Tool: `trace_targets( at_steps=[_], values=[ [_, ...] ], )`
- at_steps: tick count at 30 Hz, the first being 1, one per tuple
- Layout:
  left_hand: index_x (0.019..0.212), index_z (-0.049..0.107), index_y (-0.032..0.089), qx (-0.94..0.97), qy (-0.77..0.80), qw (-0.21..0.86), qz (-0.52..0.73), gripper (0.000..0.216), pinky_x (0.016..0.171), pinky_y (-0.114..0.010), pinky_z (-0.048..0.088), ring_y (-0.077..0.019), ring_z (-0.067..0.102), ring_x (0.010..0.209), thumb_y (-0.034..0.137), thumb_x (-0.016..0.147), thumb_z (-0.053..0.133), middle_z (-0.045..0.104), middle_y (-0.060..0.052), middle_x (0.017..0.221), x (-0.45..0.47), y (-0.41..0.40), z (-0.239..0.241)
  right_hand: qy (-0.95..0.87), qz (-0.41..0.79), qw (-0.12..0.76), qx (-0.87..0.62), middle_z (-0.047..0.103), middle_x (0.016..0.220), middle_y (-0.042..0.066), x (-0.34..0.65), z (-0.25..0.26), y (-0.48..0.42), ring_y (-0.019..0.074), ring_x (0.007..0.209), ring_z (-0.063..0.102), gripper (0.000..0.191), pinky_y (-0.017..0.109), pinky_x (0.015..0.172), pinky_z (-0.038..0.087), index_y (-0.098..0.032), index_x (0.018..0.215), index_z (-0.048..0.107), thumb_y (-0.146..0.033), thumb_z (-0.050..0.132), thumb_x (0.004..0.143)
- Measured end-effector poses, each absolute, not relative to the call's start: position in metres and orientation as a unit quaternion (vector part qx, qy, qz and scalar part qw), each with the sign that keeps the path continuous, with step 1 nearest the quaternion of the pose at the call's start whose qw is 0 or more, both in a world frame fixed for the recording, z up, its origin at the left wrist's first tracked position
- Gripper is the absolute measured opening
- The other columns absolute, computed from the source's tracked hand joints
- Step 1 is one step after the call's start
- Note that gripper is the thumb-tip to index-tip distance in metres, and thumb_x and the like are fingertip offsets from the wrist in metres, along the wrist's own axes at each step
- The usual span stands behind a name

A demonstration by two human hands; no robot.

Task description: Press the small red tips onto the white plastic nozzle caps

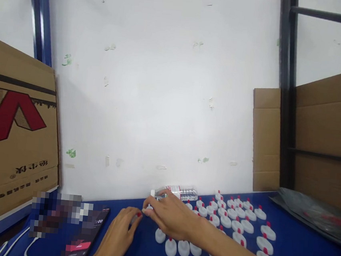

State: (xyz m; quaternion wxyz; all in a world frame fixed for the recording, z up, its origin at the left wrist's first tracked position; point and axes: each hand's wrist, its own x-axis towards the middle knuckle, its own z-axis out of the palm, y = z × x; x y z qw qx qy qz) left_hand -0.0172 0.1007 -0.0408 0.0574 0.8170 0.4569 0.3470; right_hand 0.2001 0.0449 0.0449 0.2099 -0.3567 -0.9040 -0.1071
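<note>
My left hand [120, 230] rests on the blue table [297, 253] with fingers curled round a small white piece I cannot name. My right hand [169, 215] reaches across from the right, its fingertips pinched together against the left hand's fingertips near a small white cap. Several white caps with red tips [233, 222] stand in rows to the right of and below my hands. A clear plastic bottle [178, 192] lies on its side just behind my right hand, against the wall.
A phone [86, 238] lies left of my hands beside white cables [11, 241]. A cardboard box [13, 137] stands at the left, more cardboard [326, 139] at the right behind a black frame post [288, 95]. A dark plastic bag [313, 214] lies at the right.
</note>
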Motion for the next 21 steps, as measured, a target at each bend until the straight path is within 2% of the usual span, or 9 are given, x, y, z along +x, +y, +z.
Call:
trace_targets(
  at_steps=[3, 5, 7, 10, 14, 21],
  values=[
    [0.101, 0.074, 0.018, 0.81, 0.471, 0.043, 0.346, 0.038, 0.097, -0.049, 0.048, -0.0326, 0.063, 0.104, 0.038, 0.097, 0.041, 0.072, -0.014, 0.109, -0.03, 0.113, -0.036, -0.912, -0.123, 0.186, -0.346, 0.076, 0.081, 0.002, 0.192, 0.045, 0.038, 0.0184, 0.074, 0.07, 0.033, 0.039, 0.109, 0.034, -0.02, 0.106, 0.066, -0.035, 0.036, 0.111],
    [0.098, 0.073, 0.017, 0.806, 0.481, 0.033, 0.345, 0.04, 0.097, -0.05, 0.047, -0.0331, 0.062, 0.103, 0.038, 0.097, 0.039, 0.07, -0.015, 0.107, -0.034, 0.117, -0.032, -0.924, -0.119, 0.148, -0.332, 0.078, 0.085, 0.002, 0.185, 0.04, 0.034, 0.0203, 0.082, 0.073, 0.029, 0.04, 0.108, 0.035, -0.021, 0.103, 0.07, -0.041, 0.049, 0.106],
    [0.098, 0.072, 0.017, 0.804, 0.488, 0.027, 0.34, 0.04, 0.097, -0.049, 0.046, -0.0329, 0.061, 0.103, 0.039, 0.097, 0.039, 0.069, -0.015, 0.106, -0.033, 0.117, -0.03, -0.942, -0.104, 0.094, -0.306, 0.079, 0.096, 0.004, 0.179, 0.03, 0.032, 0.0228, 0.095, 0.073, 0.028, 0.041, 0.107, 0.036, -0.023, 0.106, 0.073, -0.048, 0.061, 0.099],
    [0.098, 0.07, 0.019, 0.806, 0.492, 0.025, 0.328, 0.036, 0.094, -0.047, 0.046, -0.0314, 0.061, 0.102, 0.037, 0.097, 0.038, 0.067, -0.012, 0.103, -0.029, 0.114, -0.031, -0.957, -0.091, 0.037, -0.274, 0.079, 0.102, 0.006, 0.172, 0.011, 0.035, 0.0243, 0.101, 0.073, 0.038, 0.044, 0.107, 0.036, -0.022, 0.114, 0.072, -0.055, 0.063, 0.096],
    [0.095, 0.063, 0.02, 0.811, 0.497, 0.028, 0.308, 0.031, 0.088, -0.044, 0.047, -0.0283, 0.063, 0.094, 0.031, 0.099, 0.034, 0.065, -0.01, 0.098, -0.025, 0.109, -0.034, -0.959, -0.091, 0.03, -0.269, 0.079, 0.098, 0.005, 0.169, -0.006, 0.043, 0.0227, 0.098, 0.073, 0.034, 0.045, 0.107, 0.035, -0.02, 0.113, 0.071, -0.05, 0.062, 0.099],
    [0.102, 0.061, 0.02, 0.818, 0.505, 0.031, 0.271, 0.022, 0.089, -0.037, 0.049, -0.0232, 0.065, 0.095, 0.019, 0.097, 0.039, 0.066, -0.008, 0.103, -0.022, 0.108, -0.041, -0.962, -0.075, 0.043, -0.259, 0.079, 0.094, -0.003, 0.165, -0.011, 0.045, 0.0164, 0.089, 0.072, 0.006, 0.036, 0.098, 0.037, -0.023, 0.093, 0.072, -0.029, 0.072, 0.095]
  ],
)
